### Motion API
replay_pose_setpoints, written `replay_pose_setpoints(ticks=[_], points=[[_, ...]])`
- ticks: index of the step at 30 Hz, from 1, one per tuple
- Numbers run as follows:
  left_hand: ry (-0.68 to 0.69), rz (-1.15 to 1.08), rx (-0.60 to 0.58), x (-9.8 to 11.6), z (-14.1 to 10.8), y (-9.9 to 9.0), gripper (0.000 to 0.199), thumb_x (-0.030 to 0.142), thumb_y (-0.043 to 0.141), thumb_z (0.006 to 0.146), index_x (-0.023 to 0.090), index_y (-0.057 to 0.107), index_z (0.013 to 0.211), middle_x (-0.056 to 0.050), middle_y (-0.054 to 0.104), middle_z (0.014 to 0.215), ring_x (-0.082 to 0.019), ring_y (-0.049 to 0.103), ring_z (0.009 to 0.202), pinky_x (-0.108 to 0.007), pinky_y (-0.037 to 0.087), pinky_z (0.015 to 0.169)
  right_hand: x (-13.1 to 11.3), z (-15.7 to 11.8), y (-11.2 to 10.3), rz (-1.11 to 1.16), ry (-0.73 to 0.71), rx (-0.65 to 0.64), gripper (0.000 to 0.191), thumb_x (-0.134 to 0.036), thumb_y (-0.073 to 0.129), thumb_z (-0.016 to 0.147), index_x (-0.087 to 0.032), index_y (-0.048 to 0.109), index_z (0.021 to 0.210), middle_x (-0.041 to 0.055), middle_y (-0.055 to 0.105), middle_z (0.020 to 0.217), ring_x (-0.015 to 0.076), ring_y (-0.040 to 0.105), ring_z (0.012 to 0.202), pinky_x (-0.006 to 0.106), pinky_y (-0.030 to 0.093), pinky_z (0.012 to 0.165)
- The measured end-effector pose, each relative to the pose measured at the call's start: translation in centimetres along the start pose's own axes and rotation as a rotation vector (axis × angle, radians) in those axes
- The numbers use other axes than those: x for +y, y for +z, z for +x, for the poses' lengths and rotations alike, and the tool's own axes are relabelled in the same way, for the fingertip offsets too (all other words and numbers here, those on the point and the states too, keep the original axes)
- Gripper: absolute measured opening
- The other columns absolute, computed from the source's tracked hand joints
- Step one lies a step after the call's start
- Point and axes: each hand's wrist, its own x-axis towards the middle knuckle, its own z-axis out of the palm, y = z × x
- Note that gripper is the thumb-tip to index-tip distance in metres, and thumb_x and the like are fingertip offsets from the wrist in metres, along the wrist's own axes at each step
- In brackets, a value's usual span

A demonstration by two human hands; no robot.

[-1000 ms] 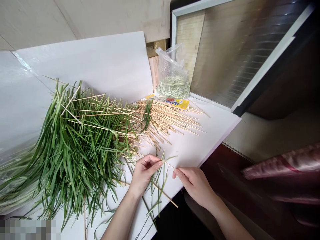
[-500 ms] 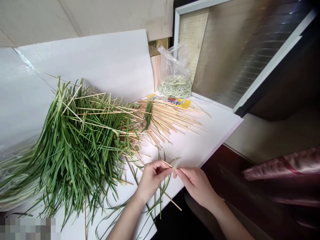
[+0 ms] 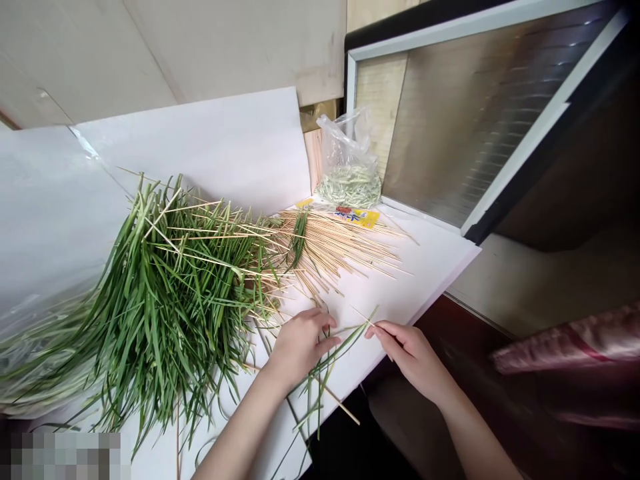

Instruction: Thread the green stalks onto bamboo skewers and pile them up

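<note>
My right hand [image 3: 407,353] pinches a thin bamboo skewer [image 3: 361,316], whose tip points up and left. Just left of those fingertips, a few long green garlic chive leaves [image 3: 345,343] slant down across the table's front edge. My left hand [image 3: 303,341] is beside them, thumb and forefinger apart with a gap between; its other fingers curl partly out of sight. Another skewer [image 3: 343,405] sticks out past the edge below the leaves. A large heap of garlic chives [image 3: 165,307] lies left of my left hand, with loose skewers across its top.
Many skewers [image 3: 340,240] fan out over the white table [image 3: 420,260], with a small chive bundle [image 3: 299,239] and a yellow wrapper [image 3: 365,218] on them. Behind stands a clear bag [image 3: 350,180] of pale green strips. A framed panel [image 3: 440,127] rises at the right.
My hands, fingertips together before, have drawn apart. The right has moved right with the skewer; the left thumb and forefinger have parted. The view has tilted slightly upward.
</note>
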Motion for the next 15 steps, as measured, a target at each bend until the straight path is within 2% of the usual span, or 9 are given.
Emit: replay_pose_setpoints(ticks=[4,7,9,11,13,15], points=[[-0.001,0.055,-0.078,-0.2,0.4,0.8,0.003,0.023,0.072,0.081,0.022,0.068,0.082,-0.001,0.068,0.086,-0.020,0.062,0.080,-0.027,0.037,0.068,0.5,0.1,-0.1,0.017,0.024,-0.029,0.034,-0.042,0.046,0.104,-0.021,0.068,0.090,-0.0047,0.036,0.061,0.0165,0.037,0.058,0.028,0.029,0.056],[-0.034,-0.032,-0.047,-1.0,0.7,0.8,0.007,0.024,0.070,0.082,0.022,0.067,0.075,0.000,0.068,0.079,-0.018,0.059,0.074,-0.027,0.035,0.066,0.3,0.1,0.0,0.057,0.053,-0.083,0.033,-0.040,0.045,0.104,-0.021,0.067,0.088,-0.0056,0.035,0.058,0.0161,0.037,0.056,0.027,0.030,0.055],[-0.076,-0.210,0.029,-1.4,0.9,0.6,0.010,0.028,0.069,0.082,0.020,0.066,0.076,0.000,0.067,0.076,-0.016,0.056,0.067,-0.027,0.035,0.064,0.0,0.1,0.2,0.093,0.074,-0.120,0.034,-0.040,0.045,0.104,-0.021,0.067,0.087,-0.0058,0.038,0.056,0.0161,0.040,0.056,0.027,0.033,0.058],[-0.114,-0.516,0.100,-1.7,1.0,0.4,0.017,0.035,0.071,0.082,0.019,0.065,0.080,0.000,0.064,0.074,-0.014,0.052,0.064,-0.025,0.036,0.063,-0.2,0.2,0.5,0.124,0.083,-0.151,0.035,-0.039,0.044,0.105,-0.020,0.066,0.086,-0.0061,0.041,0.054,0.0159,0.042,0.055,0.027,0.035,0.061],[-0.166,-0.807,0.120,-1.7,1.1,0.3,0.027,0.042,0.074,0.079,0.017,0.066,0.083,0.000,0.062,0.072,-0.012,0.049,0.063,-0.023,0.035,0.060,-0.2,0.2,1.0,0.149,0.088,-0.182,0.036,-0.038,0.043,0.105,-0.019,0.066,0.086,-0.0064,0.042,0.052,0.0153,0.042,0.053,0.027,0.036,0.060],[-0.216,-0.976,0.092,-1.6,1.2,0.5,0.032,0.044,0.077,0.077,0.015,0.068,0.086,0.000,0.061,0.071,-0.010,0.047,0.061,-0.021,0.033,0.058,-0.1,0.3,1.5,0.159,0.087,-0.205,0.036,-0.038,0.043,0.105,-0.018,0.067,0.086,-0.0065,0.043,0.051,0.0146,0.041,0.050,0.026,0.035,0.058]])
